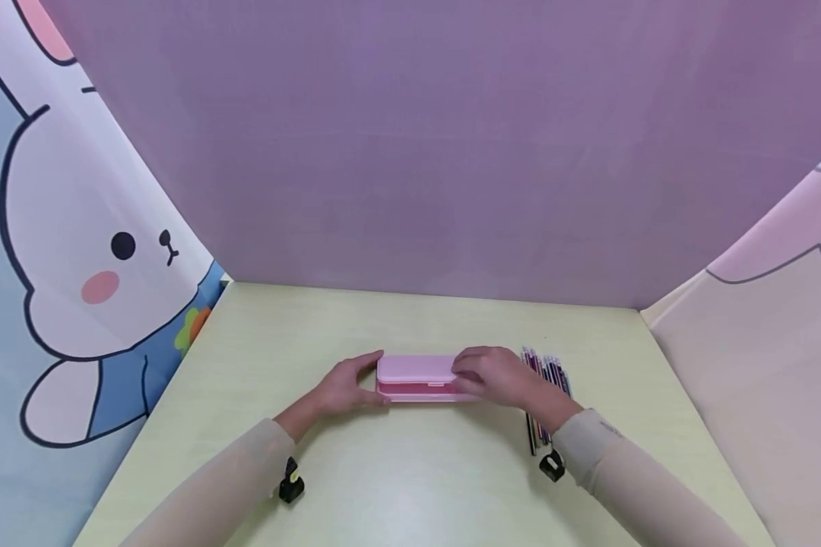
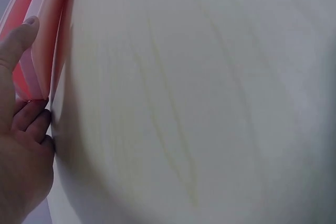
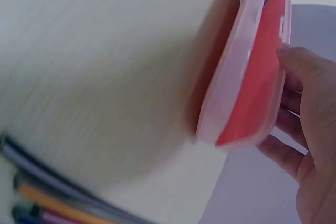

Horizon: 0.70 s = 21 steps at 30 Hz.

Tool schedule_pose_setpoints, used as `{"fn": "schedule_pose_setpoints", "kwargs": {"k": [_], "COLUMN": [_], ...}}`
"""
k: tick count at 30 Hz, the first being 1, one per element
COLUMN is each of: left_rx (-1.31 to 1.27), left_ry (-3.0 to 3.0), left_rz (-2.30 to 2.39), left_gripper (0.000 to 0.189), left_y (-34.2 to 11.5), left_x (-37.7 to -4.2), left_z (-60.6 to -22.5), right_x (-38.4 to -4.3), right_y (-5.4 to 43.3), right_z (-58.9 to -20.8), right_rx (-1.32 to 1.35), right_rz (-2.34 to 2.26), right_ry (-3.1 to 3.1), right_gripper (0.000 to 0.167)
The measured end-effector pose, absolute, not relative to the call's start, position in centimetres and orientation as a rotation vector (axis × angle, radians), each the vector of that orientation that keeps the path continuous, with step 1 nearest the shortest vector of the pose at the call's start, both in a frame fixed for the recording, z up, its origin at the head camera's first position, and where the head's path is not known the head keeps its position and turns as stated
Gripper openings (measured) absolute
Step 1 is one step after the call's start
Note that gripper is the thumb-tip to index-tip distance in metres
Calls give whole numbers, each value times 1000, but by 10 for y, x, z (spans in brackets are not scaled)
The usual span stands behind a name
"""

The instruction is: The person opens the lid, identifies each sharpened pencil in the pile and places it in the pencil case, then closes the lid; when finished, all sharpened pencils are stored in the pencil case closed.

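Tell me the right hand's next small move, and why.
Probably open the pink lid wider with the right hand: it pinches the lid, the case gapes only partway, the left hand holds the case's other end, and the pens lie outside.

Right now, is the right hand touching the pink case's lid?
Touching: the right wrist view shows the right hand's thumb pressed to the rim of the lid, with fingers behind it.

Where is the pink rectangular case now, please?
In the head view, the pink rectangular case sits below centre on the pale yellow table, between the left hand and right hand.
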<state>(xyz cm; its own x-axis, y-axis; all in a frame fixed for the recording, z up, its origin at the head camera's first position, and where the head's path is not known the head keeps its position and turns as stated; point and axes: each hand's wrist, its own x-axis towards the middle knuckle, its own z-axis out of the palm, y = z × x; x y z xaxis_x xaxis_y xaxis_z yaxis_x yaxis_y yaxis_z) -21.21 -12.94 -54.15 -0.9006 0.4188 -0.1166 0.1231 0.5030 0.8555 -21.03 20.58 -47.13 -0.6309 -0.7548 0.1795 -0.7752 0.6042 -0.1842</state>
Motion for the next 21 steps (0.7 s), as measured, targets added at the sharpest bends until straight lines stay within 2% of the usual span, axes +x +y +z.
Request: {"fn": "schedule_pose_setpoints", "kwargs": {"k": [6, 10, 13, 21], "left_rx": [450, 467, 477, 470], "left_ry": [2469, 2454, 2439, 2484], "left_rz": [1354, 1365, 1367, 1292], "left_gripper": [107, 109, 112, 113], "left_y": [-136, -139, -140, -141], "left_x": [-211, -211, -211, -207], "left_z": [-543, -544, -545, -547], "right_x": [-211, -212, -213, -216], "right_y": [226, 232, 236, 243], "right_z": [-475, -476, -475, -479], "right_rx": [1224, 1196, 1154, 885], "right_rz": [335, 384, 489, 1010], "right_ry": [-2813, -2837, -2845, -2857], "right_gripper": [16, 21, 25, 20]}}
